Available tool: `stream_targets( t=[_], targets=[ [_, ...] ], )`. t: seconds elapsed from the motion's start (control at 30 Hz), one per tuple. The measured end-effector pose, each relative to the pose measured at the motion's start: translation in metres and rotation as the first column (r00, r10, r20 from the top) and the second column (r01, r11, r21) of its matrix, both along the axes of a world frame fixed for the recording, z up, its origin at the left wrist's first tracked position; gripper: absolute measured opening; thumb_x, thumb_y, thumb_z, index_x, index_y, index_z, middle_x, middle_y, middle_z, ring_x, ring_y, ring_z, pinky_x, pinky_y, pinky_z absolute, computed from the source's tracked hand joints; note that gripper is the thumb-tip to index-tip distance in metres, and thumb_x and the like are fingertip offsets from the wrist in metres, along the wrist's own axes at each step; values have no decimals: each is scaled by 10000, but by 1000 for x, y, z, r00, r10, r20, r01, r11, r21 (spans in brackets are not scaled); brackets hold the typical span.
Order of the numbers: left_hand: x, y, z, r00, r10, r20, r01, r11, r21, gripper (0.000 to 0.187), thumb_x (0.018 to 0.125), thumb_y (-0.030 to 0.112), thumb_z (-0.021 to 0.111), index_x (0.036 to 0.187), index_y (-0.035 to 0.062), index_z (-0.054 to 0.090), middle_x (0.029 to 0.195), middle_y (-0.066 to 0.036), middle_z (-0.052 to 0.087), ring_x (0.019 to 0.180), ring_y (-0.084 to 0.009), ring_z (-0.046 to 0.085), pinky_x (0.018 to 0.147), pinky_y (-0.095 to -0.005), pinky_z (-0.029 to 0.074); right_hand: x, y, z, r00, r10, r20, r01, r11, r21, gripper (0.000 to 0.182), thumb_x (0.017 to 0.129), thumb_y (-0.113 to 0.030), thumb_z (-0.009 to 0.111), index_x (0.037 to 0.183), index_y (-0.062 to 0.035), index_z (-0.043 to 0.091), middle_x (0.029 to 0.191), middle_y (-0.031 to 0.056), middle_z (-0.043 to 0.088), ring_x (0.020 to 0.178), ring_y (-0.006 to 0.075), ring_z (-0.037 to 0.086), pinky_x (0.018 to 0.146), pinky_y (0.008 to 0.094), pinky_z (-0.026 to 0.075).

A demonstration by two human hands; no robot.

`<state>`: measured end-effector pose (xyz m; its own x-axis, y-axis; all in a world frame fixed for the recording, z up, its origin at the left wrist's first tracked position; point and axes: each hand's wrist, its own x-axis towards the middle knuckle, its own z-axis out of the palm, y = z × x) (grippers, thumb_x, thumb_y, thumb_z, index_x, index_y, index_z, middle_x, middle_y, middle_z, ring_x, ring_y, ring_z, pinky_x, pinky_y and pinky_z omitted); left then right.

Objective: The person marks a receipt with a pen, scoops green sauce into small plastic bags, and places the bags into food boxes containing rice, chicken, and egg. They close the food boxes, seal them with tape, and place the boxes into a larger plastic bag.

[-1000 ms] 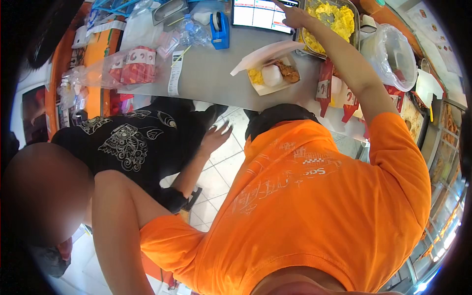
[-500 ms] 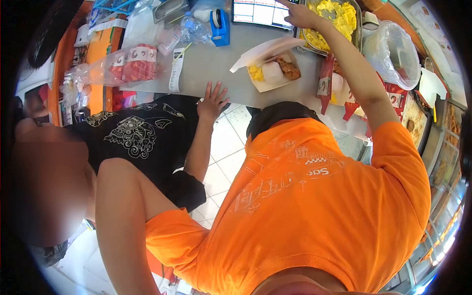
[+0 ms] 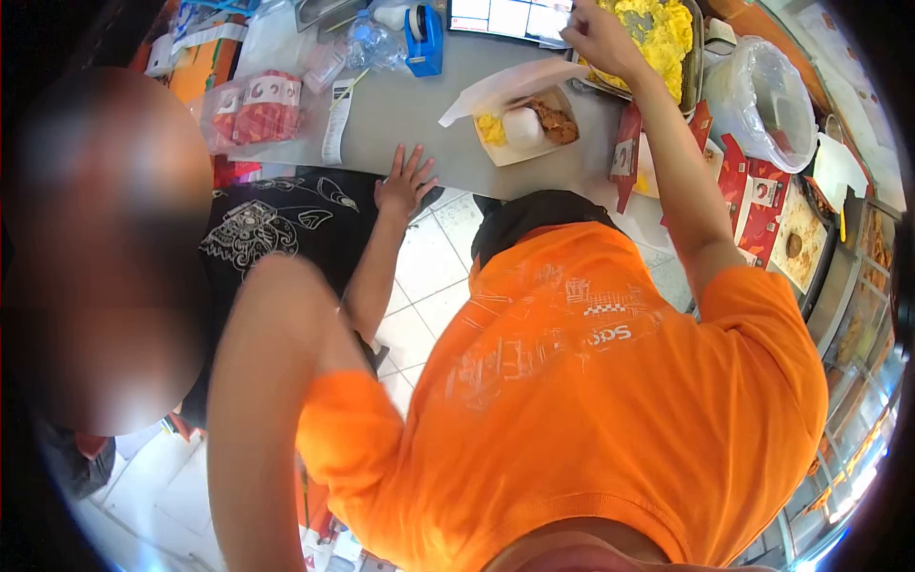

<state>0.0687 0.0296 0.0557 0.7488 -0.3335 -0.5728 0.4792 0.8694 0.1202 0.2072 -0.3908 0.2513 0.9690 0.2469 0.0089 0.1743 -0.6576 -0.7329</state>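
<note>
My right hand (image 3: 596, 36) is stretched out over the grey counter (image 3: 400, 114). It hovers at the lower right corner of a touchscreen (image 3: 510, 17), beside a metal tray of yellow food (image 3: 658, 33). Its fingers are curled, and I cannot tell whether they pinch anything. My left arm (image 3: 257, 400) is bent at the left and runs down out of the picture, so that hand is hidden. An open paper box (image 3: 524, 124) with rice, yellow food and fried chicken sits on the counter below my right hand.
A person in a black printed shirt (image 3: 276, 224) stands at my left, one hand (image 3: 405, 181) flat on the counter edge. On the counter lie a receipt (image 3: 335, 119), a blue tape dispenser (image 3: 426, 38) and a bag of red packs (image 3: 253, 110). Red sleeves (image 3: 753, 200) and a lined tub (image 3: 772, 91) are at right.
My right hand slid from pointing at the screen to its right corner, fingers now curled. The other person's hand rose onto the counter edge. My left elbow lifted.
</note>
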Motion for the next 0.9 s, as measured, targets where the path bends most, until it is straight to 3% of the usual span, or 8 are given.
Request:
stream_targets(
  t=[0.1, 0.13, 0.2, 0.3, 0.37, 0.67, 0.77, 0.9],
  targets=[
    [0, 18, -26, 998, -53, 35, 54, 998, -11, 841, 1003, 461, 486, 1631, 284, -45, 1700, -102, 107, 1539, -394, 151, 1220, -575, 88, -25, -18, -1, 996, -86, 18, 80, 971, 227, 707, 855, -123, 653, 1521, -118, 416, 860, 108, 697, 714, 272, 639, 689, 423, 523],
    [35, 7, -4, 973, -193, 127, 160, 960, 229, 722, 990, 445, 521, 1530, 256, 81, 1599, -104, 211, 1459, -356, 240, 1165, -541, 163, -37, -23, 3, 995, -97, 31, 86, 965, 246, 673, 856, -70, 609, 1507, -123, 446, 824, 69, 651, 723, 196, 612, 707, 347, 509],
    [129, -58, 123, 806, -550, 218, 36, 414, 910, 494, 966, 411, 593, 1328, 200, 332, 1397, -107, 419, 1301, -280, 419, 1054, -473, 312, -68, -36, 16, 989, -139, 51, 118, 948, 295, 634, 853, 16, 545, 1471, -119, 500, 763, -6, 519, 709, 84, 508, 689, 237, 447],
    [195, -133, 148, 761, -634, 140, -409, -301, 862, 263, 929, 362, 699, 1025, 117, 708, 1095, -112, 732, 1062, -166, 686, 887, -370, 536, -117, -67, 26, 974, -215, -76, 228, 922, 312, 633, 839, 52, 534, 1451, -110, 525, 741, -47, 435, 686, 49, 435, 658, 207, 401],
    [229, -123, 56, 651, -731, 203, -554, -275, 786, 235, 846, 316, 763, 919, 95, 729, 828, -91, 744, 772, -272, 720, 730, -371, 555, -145, -83, 20, 948, -289, -134, 317, 902, 294, 643, 827, 76, 529, 1441, -112, 531, 742, -52, 418, 691, 51, 420, 658, 209, 396],
    [244, -164, 12, 563, -826, 12, -420, -274, 865, 492, 843, 369, 759, 1274, 164, 641, 955, -94, 755, 955, -313, 713, 883, -407, 543, -226, -98, -14, 864, -436, -254, 504, 738, 448, 319, 867, 161, 593, 1087, -47, 494, 940, 4, 524, 827, 82, 537, 789, 273, 521],
    [247, -164, 13, 486, -871, -77, -378, -289, 880, 623, 835, 396, 767, 1388, 188, 570, 985, -98, 746, 973, -321, 706, 901, -413, 537, -231, -97, -20, 859, -466, -213, 506, 704, 498, 282, 887, 118, 620, 1052, -73, 494, 948, -16, 543, 820, 52, 516, 740, 216, 448],
    [257, -152, 15, 317, -927, -201, -299, -298, 906, 795, 809, 433, 793, 1499, 217, 461, 1045, -113, 723, 1019, -310, 691, 912, -416, 531, -233, -104, -13, 855, -486, -182, 518, 785, 341, 189, 917, 108, 602, 921, -63, 521, 909, -10, 556, 816, 51, 530, 720, 222, 454]
  ],
)
